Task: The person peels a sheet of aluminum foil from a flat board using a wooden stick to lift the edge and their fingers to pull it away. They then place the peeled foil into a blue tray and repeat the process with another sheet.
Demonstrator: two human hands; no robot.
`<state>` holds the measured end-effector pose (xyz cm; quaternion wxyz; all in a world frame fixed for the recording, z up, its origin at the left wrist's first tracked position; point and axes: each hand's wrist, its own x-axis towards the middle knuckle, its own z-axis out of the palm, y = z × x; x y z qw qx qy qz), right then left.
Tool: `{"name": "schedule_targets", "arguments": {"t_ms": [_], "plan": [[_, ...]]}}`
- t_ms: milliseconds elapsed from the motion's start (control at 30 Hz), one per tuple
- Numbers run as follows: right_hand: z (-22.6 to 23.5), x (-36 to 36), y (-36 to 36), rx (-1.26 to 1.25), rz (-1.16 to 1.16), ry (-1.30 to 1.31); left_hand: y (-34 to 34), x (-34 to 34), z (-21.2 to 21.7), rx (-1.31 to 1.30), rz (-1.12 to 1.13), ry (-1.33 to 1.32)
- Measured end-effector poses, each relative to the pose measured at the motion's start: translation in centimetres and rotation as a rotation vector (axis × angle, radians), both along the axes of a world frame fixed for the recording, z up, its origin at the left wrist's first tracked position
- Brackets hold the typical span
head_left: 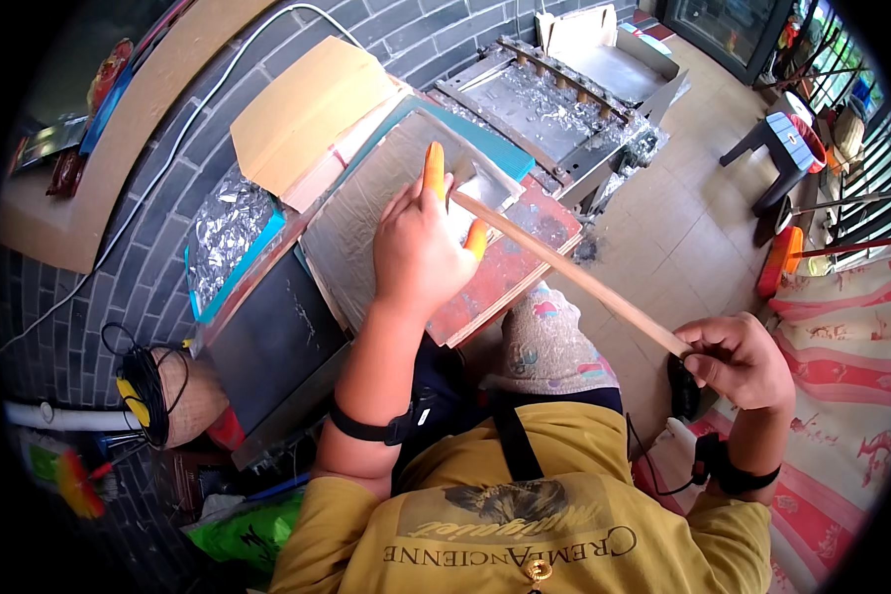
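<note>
My left hand [421, 247] lies over a stack of thin greyish sheets [342, 233], fingers stretched and thumb apart, with orange covers on the index finger and thumb. My right hand [738, 361], out to the right, is closed round the near end of a long, thin wooden stick [574, 277]. The stick slants up to the left, and its far end comes close to my left index finger and thumb. Beside that tip shows a shiny silvery patch [483, 186]. Whether the stick touches the sheets I cannot tell. Under the stack is a worn reddish board [525, 238].
Crumpled silver foil fills a blue-edged tray [196, 305] at the left. A cardboard piece [312, 109] stands behind the stack. Further back is a metal frame [544, 104] littered with foil scraps. A grey stool [777, 148] stands on the tiled floor, near a pink-and-white curtain [841, 386].
</note>
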<state>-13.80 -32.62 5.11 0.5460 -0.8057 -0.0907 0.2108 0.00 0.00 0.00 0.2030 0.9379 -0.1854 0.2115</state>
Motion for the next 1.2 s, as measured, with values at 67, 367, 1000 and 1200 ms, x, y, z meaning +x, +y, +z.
{"name": "schedule_targets", "arguments": {"t_ms": [67,367,1000,1200], "plan": [[0.3,0.2,0.1,0.021,-0.010,0.006,-0.4,0.5,-0.4,0.034,0.119,-0.080],[0.9,-0.3,1.4,0.110,-0.235,0.109,1.9,0.9,0.7,-0.344,0.283,0.021],[-5.6,7.4,10.1,0.302,-0.104,0.063,1.9,0.0,1.2,-0.499,0.097,0.155],[-6.1,9.3,11.8,0.323,-0.113,0.075,4.2,1.2,4.4,-0.277,-0.234,0.223]]}}
